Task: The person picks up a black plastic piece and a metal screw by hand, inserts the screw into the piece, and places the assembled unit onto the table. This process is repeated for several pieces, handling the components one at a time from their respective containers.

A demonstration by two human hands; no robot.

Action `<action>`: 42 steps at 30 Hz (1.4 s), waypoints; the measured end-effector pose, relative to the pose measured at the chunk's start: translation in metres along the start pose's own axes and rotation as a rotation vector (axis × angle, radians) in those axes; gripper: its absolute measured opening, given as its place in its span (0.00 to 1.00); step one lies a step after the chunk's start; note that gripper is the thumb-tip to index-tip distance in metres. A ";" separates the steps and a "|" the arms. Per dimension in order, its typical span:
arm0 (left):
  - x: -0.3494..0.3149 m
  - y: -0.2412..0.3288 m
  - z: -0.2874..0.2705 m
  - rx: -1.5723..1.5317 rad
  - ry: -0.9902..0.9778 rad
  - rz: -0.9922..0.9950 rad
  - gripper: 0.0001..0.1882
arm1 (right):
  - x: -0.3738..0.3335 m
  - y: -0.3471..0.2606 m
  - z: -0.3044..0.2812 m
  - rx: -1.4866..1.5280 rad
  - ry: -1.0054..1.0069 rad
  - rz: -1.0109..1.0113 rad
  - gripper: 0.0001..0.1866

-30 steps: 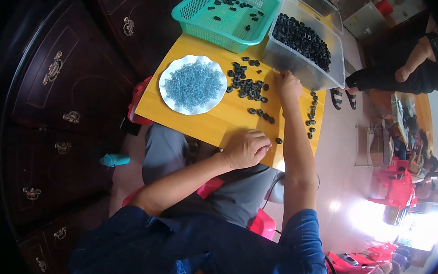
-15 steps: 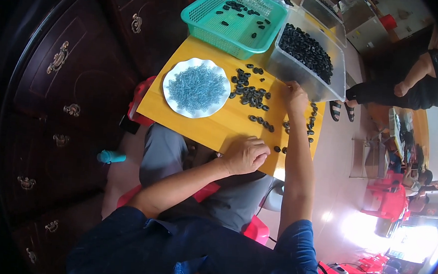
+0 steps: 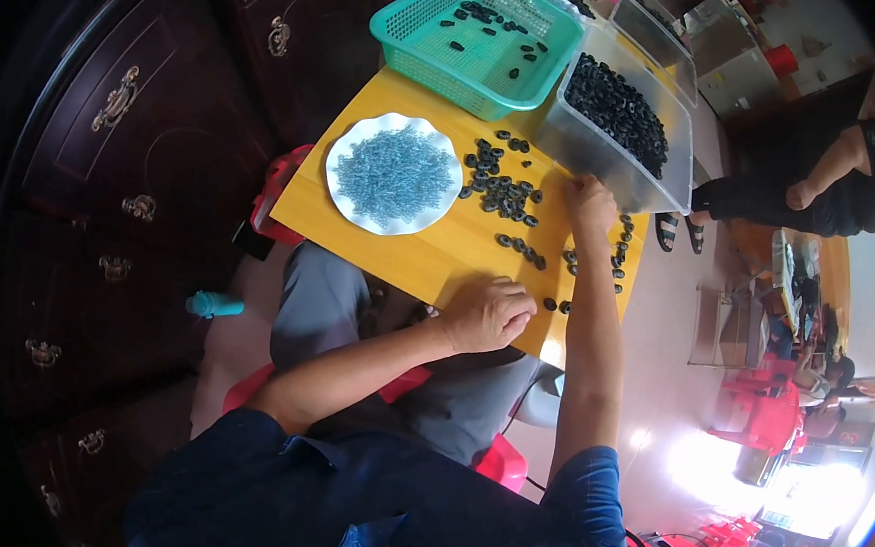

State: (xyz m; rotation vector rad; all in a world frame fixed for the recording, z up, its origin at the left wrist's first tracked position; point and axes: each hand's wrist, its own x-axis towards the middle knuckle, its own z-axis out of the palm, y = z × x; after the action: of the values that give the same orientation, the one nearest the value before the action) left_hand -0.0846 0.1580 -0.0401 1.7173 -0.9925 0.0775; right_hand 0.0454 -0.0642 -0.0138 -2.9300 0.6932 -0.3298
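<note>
My left hand (image 3: 492, 315) rests at the near edge of the yellow table (image 3: 398, 261), fingers curled; whatever they may hold is hidden. Farther off, my right hand (image 3: 591, 207) is closed beside the near wall of a clear plastic bin (image 3: 676, 183), and I cannot make out anything in its fingers. Loose black oval parts (image 3: 507, 198), ring-like, lie in a cluster left of that hand. A short row of the same parts (image 3: 522, 249) sits between the two hands. More of them lie along both sides of my right forearm.
Left on the table stands a white scalloped plate (image 3: 339, 195) heaped with small bluish coil-like pieces (image 3: 393, 174). A green basket (image 3: 449, 86) holds a few black parts; the clear bin is heaped with them. Another person (image 3: 813, 191) stands at the right. A teal bottle (image 3: 217, 305) is on the floor.
The view has shifted slightly. Both hands keep nearly the same places and curled shapes; my right hand's fingers have drawn in a little. The table's parts look unmoved.
</note>
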 end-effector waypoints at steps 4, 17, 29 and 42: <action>0.000 -0.001 0.003 0.001 0.004 0.014 0.01 | -0.005 0.004 0.002 -0.100 0.048 -0.076 0.13; -0.001 -0.004 0.004 0.023 -0.004 0.015 0.02 | -0.068 -0.011 -0.109 0.495 1.008 -0.405 0.05; 0.000 -0.002 0.006 0.026 0.002 0.036 0.03 | -0.057 0.044 0.000 0.221 0.256 0.024 0.12; 0.009 0.003 0.010 0.015 0.096 -0.064 0.02 | -0.095 0.045 -0.024 0.903 0.617 0.050 0.08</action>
State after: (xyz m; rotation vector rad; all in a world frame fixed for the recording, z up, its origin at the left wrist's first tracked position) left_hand -0.0851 0.1449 -0.0373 1.7416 -0.8677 0.1252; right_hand -0.0624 -0.0624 -0.0149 -1.9317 0.4759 -1.1975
